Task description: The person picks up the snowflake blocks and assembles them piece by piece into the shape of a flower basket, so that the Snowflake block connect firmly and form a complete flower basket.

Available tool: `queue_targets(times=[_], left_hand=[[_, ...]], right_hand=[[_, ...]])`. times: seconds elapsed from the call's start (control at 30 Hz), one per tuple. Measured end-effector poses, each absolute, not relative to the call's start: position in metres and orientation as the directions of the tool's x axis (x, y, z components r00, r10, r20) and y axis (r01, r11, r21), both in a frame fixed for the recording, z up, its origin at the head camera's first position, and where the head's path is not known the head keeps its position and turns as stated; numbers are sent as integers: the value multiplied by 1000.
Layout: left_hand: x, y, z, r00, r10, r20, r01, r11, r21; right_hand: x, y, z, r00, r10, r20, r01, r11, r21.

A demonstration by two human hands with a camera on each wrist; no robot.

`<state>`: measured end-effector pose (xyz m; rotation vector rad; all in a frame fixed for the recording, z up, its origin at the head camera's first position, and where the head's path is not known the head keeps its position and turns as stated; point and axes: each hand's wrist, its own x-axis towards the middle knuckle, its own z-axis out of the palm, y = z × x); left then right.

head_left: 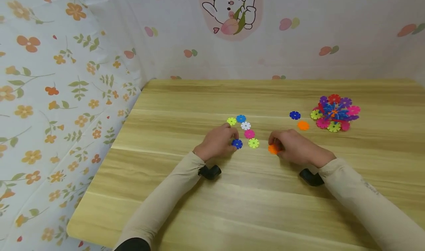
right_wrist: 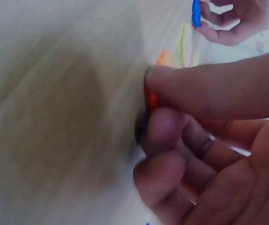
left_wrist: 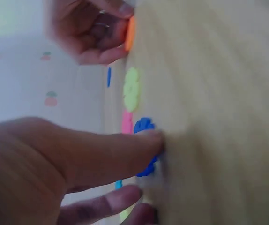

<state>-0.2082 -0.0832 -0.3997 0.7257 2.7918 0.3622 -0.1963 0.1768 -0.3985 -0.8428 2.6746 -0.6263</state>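
In the head view my left hand (head_left: 216, 142) pinches a dark blue notched plastic disc (head_left: 237, 144) between thumb and finger, close to the tabletop. Farther right, my right hand (head_left: 295, 146) grips an orange notched disc (head_left: 273, 149) by its edge; the curled fingers hide part of it. Between and beyond the hands lies a curved row of discs: yellow-green (head_left: 231, 121), light blue (head_left: 241, 118), white (head_left: 245, 125), pink (head_left: 249, 133) and another yellow-green one (head_left: 254, 143). From the left wrist, the thumb covers the middle of the blue disc (left_wrist: 145, 169).
A heap of many-coloured discs (head_left: 334, 127) sits at the right of the wooden table (head_left: 212, 206). Near it lie a loose dark blue disc (head_left: 294, 115) and a loose orange disc (head_left: 303, 125). Patterned cloth (head_left: 159, 44) hangs behind the table and along its left side.
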Motion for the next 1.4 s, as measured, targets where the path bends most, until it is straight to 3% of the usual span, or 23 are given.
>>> queue_targets(times=[0.2, 0.37, 0.5, 0.67, 0.73, 0.87, 1.07, 1.23, 1.3, 1.4], left_hand=[[-216, -87, -401, -828, 536, -165, 385, 757, 528], [-212, -91, -400, -822, 554, -131, 238, 544, 805], [-204, -87, -393, -827, 554, -95, 138, 363, 922], [-197, -77, -388, -867, 498, 17, 128, 191, 973], [-197, -74, -386, -884, 463, 69, 149, 138, 979], [-197, -68, -381, -900, 418, 126, 171, 72, 983], [-196, -61, -375, -898, 386, 211, 247, 46, 968], [-195, -62, -369, -877, 401, 265, 326, 91, 941], [-197, -64, -369, -869, 411, 274, 351, 123, 928], [-199, -70, -372, -874, 405, 270, 350, 140, 926]], right_hand=[[-205, 181, -399, -798, -578, -172, -438, 751, -494], [-204, 182, -397, -799, -593, -100, -454, 704, -547], [-198, 176, -393, -805, -591, 42, -490, 623, -610], [-189, 160, -382, -800, -461, 384, -594, 522, -612], [-188, 153, -378, -773, -376, 511, -633, 513, -580], [-189, 144, -373, -713, -279, 644, -676, 516, -526], [-185, 134, -373, -515, -288, 808, -781, 546, -303], [-183, 128, -379, -403, -274, 873, -832, 506, -225], [-184, 130, -381, -431, -290, 855, -827, 506, -245], [-187, 134, -386, -607, -344, 716, -754, 534, -383]])
